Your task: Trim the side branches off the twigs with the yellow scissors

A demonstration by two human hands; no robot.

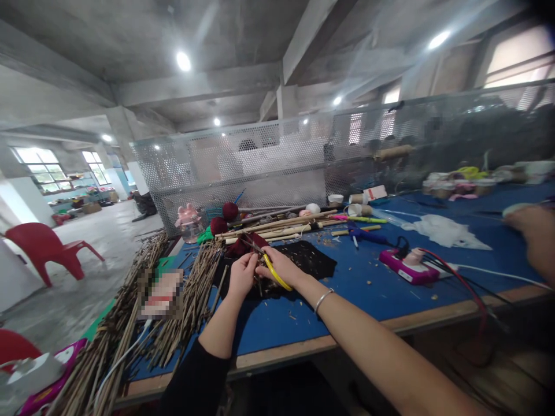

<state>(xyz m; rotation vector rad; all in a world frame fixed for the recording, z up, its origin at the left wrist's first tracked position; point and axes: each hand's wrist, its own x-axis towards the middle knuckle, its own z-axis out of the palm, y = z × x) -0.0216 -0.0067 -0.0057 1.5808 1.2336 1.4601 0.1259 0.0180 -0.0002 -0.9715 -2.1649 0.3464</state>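
Observation:
My right hand (281, 268) is closed on a pair of scissors (274, 273) with a yellow handle. Their blades reach up and left, over a dark red piece of yarn or cloth. Close beside it, my left hand (243, 274) has its fingers pinched together; what they hold is too small and hidden to make out. Both hands are above a black cloth (314, 260) strewn with small pale chips. Left of my hands lies a pile of thin brown sticks (195, 289) on the blue table (299, 332).
Dark red yarn balls (230, 211) and long rods lie behind my hands. A blue glue gun (366, 236) and a purple power strip (407, 267) with cables are to the right. Another person's hand (531, 228) is at the far right. A perforated metal screen (243, 162) stands behind.

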